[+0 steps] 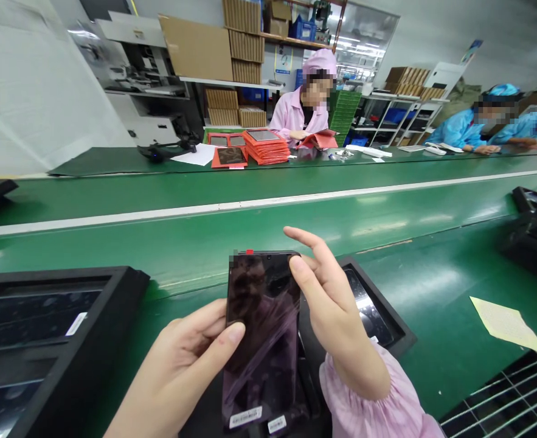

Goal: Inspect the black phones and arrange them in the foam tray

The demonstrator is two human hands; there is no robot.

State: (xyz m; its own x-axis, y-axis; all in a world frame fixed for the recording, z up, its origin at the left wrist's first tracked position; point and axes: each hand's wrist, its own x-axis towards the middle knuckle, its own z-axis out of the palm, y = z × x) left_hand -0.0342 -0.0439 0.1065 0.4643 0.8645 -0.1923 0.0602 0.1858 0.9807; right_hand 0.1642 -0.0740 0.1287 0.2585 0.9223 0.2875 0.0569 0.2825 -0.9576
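I am viewing: one smartphone [263, 331], long axis running near-to-far between the fingers; left hand [195, 350] pinching its left edge, right hand [334, 301] its far right corner.

The screen panel [261, 328] is glossy black at its far end and smoky purple toward the near end, streaked with paler reflections. A bright red tab [249, 252] marks its far edge; a white label [245, 417] with black print sits near its lower corner. The sleeve [373, 401] on the right is pale pink. The desk [195, 231] is deep green, crossed by a white strip [232, 207]. To the left, a matt black tray [129, 304] frames blue-black screens [31, 316]. At right lies pale yellow paper [505, 322]. On the far side are red folders [268, 152], a pink cap [320, 62], green crates [345, 109] and brown cardboard [199, 48].
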